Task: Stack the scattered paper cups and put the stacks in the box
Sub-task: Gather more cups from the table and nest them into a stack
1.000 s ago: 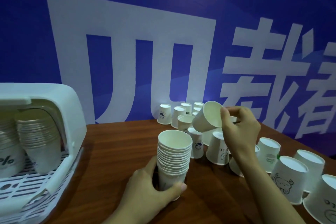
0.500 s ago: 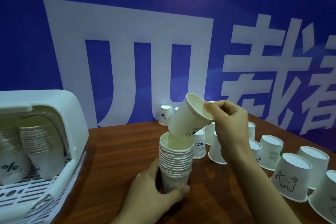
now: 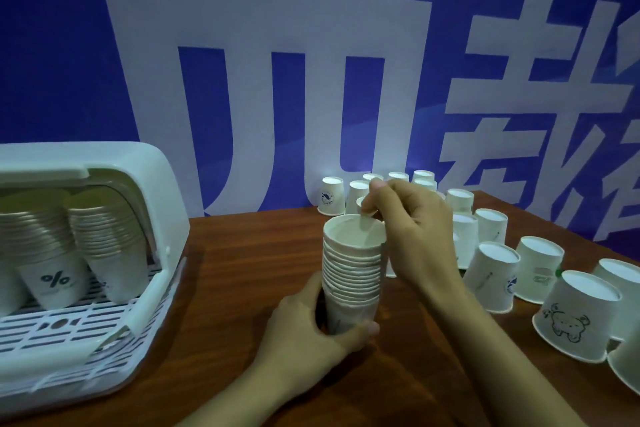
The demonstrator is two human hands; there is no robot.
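Gripped low around its base by the left hand [image 3: 311, 333], fingers and thumb curled round it, the stack of paper cups [image 3: 351, 274] is held upright on the table [image 3: 235, 288], near the middle. The top cup [image 3: 355, 230] is pinched at its far rim by the right hand [image 3: 415, 232], thumb and forefinger closed on the rim edge, other fingers loosely bent; it looks nearly seated in the stack.

Step judged in hand: adding one more cup to the growing stack. The next move is judged to call for release of the rim and a reach to the loose cups at right, each to be turned mouth-up before nesting; the stack must be kept steady meanwhile.

Blue wall [image 3: 69, 45] with large white characters is seen behind. Brown wood-grain table is seen across the lower frame. White plastic box [image 3: 152, 204] with slotted floor is set at left, well apart from the stack, two finished stacks [image 3: 107, 239] already stood inside. Loose cups [image 3: 491, 274] are stood upside down at right and along the wall, one with a bear drawing [image 3: 575, 315] nearest.
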